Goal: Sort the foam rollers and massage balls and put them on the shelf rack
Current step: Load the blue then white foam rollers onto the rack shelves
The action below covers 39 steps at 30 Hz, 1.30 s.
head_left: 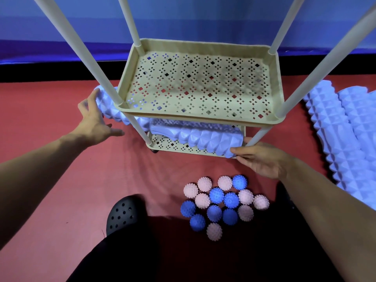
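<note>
A cream shelf rack (276, 84) with perforated trays stands on the red floor. A pale blue ridged foam roller (205, 138) lies across its bottom tray, its left end sticking out past the rack. My left hand (92, 121) has spread fingers touching that left end. My right hand (262, 159) pinches the roller's right end between thumb and fingers. A second roller lies behind it on the same tray, mostly hidden. Several spiky blue and pink massage balls (222, 202) cluster on the floor in front of the rack.
Two more pale blue foam rollers (343, 135) lie on the floor to the right of the rack. The rack's four poles rise toward the camera. My black perforated shoe (124, 214) and dark trousers fill the lower frame. A blue wall runs behind.
</note>
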{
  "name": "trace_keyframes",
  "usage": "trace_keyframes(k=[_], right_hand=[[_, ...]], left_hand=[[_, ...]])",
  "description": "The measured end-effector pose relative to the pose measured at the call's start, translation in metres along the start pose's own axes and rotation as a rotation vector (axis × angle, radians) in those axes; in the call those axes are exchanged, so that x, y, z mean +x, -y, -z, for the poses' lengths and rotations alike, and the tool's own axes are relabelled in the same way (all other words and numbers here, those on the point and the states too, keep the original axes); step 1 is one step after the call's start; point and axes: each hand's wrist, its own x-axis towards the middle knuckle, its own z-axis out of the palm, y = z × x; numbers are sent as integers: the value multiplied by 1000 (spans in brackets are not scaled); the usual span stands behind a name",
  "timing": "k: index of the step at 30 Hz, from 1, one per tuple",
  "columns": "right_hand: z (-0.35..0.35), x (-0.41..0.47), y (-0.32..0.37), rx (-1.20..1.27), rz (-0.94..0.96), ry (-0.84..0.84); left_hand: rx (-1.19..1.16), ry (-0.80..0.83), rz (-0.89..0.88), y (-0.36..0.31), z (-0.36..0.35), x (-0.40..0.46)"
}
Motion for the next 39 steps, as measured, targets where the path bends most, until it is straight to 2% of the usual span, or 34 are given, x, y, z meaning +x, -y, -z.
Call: trace_keyframes(k=[3, 9, 11, 16, 24, 28, 31, 39], right_hand=[[-2, 2, -5, -29, 32, -64], [0, -1, -7, -84, 306, -67], [0, 0, -3, -64, 346, -101], [9, 0, -4, 3, 338, -335], [20, 1, -15, -124, 317, -446], [19, 8, -16, -243, 311, -591], [21, 8, -13, -312, 317, -601], [35, 8, -12, -176, 306, -653]], left_hand=[[-17, 5, 10, -8, -5, -8], [-101, 37, 51, -18, -19, -27], [-113, 61, 57, -20, -25, -34], [-93, 44, 110, -32, -51, -46], [-79, -43, 170, -48, -71, -56], [-68, -48, 203, -52, -71, -52], [-57, -57, 231, -56, -78, -59], [-19, -106, 312, -62, -99, -94]])
